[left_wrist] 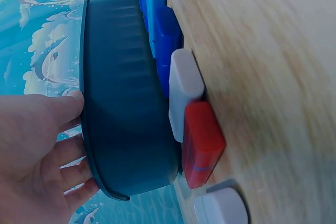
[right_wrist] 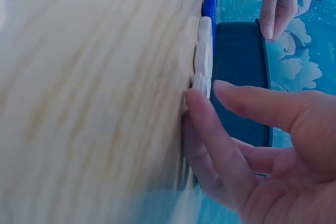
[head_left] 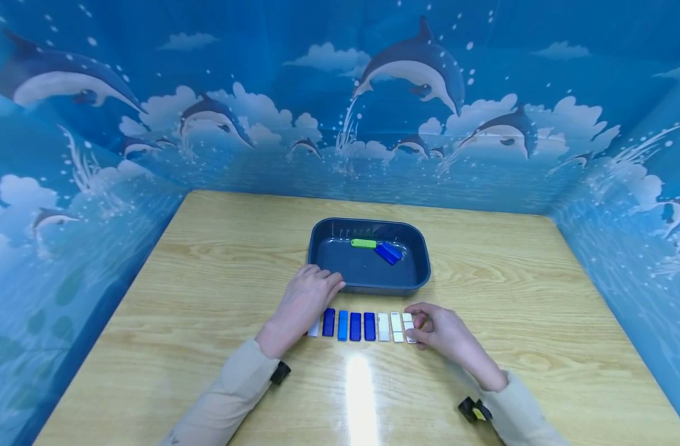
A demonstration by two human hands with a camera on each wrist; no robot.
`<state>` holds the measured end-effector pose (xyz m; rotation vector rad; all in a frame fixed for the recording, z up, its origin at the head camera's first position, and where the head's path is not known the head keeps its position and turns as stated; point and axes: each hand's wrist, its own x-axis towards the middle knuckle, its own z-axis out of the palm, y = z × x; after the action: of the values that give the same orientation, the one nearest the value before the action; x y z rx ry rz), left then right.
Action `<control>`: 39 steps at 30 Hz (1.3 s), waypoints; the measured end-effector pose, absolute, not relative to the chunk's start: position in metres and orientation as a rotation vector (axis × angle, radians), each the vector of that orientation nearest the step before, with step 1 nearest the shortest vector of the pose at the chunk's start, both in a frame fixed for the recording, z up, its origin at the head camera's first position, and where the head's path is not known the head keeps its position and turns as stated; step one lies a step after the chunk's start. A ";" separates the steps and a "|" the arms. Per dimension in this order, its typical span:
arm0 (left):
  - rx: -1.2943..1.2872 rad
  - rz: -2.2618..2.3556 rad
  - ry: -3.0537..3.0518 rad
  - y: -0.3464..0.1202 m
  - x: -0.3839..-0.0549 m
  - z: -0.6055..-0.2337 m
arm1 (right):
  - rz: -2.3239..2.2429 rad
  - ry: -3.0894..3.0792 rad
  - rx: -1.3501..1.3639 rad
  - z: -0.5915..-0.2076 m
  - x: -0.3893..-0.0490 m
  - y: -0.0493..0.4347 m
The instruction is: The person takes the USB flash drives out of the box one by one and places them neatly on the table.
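My left hand (head_left: 309,291) grips the near rim of a dark blue plastic tray (head_left: 368,289), thumb outside and fingers over the edge. In the right wrist view my right hand (right_wrist: 262,150) has its fingertips right at a small white rectangular piece (right_wrist: 200,81). The head view has this white piece (head_left: 409,325) at the right end of a row, between thumb and forefinger. Beside it lie white pieces (head_left: 396,327) and several blue pieces (head_left: 355,326). A white piece (left_wrist: 185,85) and a red piece (left_wrist: 202,145) show in the left wrist view, under my left arm.
Inside the tray lie a green piece (head_left: 364,243) and two blue pieces (head_left: 386,253). Another white piece (left_wrist: 223,205) stands past the red one. The wooden table (head_left: 234,248) is bordered by a blue dolphin-print curtain (head_left: 329,167) at the back and sides.
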<state>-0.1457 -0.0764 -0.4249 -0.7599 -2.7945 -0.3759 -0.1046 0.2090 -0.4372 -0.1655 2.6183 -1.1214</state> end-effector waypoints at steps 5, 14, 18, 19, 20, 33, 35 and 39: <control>-0.765 -0.386 -2.785 -0.077 -0.146 -0.425 | -1.112 2.730 -0.271 -0.428 -0.105 0.213; -0.742 -0.387 -2.817 -0.078 -0.145 -0.424 | -1.094 3.060 -0.481 -0.411 -0.121 0.206; -0.735 -0.390 -2.826 -0.078 -0.145 -0.424 | -1.082 3.136 -0.549 -0.401 -0.136 0.198; -0.735 -0.391 -2.825 -0.078 -0.145 -0.423 | -1.071 3.138 -0.551 -0.399 -0.141 0.195; -0.736 -0.388 -2.826 -0.078 -0.145 -0.423 | -1.054 3.133 -0.552 -0.398 -0.145 0.193; -0.728 -0.329 -2.858 -0.077 -0.145 -0.423 | -0.647 2.993 -0.799 -0.407 -0.216 0.157; -0.736 -0.321 -2.853 -0.077 -0.145 -0.423 | -0.605 2.973 -0.789 -0.410 -0.226 0.151; -0.748 -0.328 -2.839 -0.076 -0.145 -0.424 | -0.519 2.916 -0.791 -0.416 -0.241 0.143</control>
<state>-0.1454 -0.0764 -0.4237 -0.7483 -2.8392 -0.3281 -0.2408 0.1426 -0.4161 -0.7909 2.9163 -0.5186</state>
